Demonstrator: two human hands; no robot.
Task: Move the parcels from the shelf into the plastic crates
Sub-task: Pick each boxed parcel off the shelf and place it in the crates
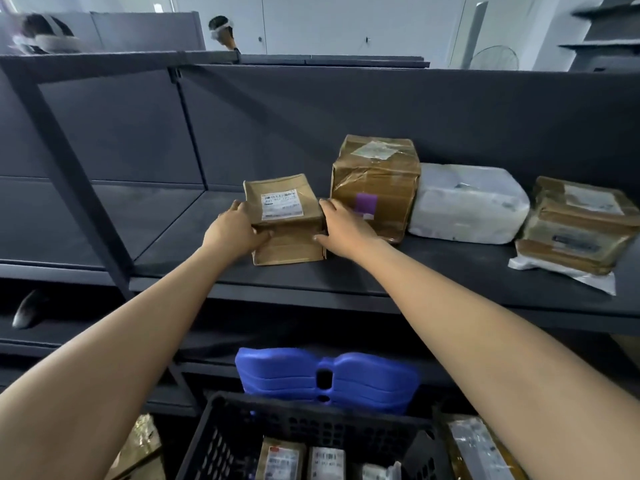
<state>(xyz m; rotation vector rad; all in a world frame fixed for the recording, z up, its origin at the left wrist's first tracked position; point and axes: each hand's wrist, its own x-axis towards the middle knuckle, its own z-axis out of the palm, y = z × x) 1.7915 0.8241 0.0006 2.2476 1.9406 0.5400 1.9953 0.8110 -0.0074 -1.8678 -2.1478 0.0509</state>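
Cut off: the black crate [304, 424] runs out at the bottom edge, with only the tops of the labelled parcels inside it showing; the plastic-wrapped parcel [581, 226] is clipped by the right edge.
Hard to make out: the label print on the small brown parcel [287, 220] is too blurred to read.
Left hand [235, 230]: clasps the parcel's left side, thumb lying across its front face.
Right hand [341, 226]: clasps the right side, thumb at the lower front corner; its fingers sit in the gap beside the taped box [375, 181].
Parcel position: resting on the dark shelf [381, 271], near the front edge, above the crate.
Neighbours: a white parcel [467, 206] touches the taped box.
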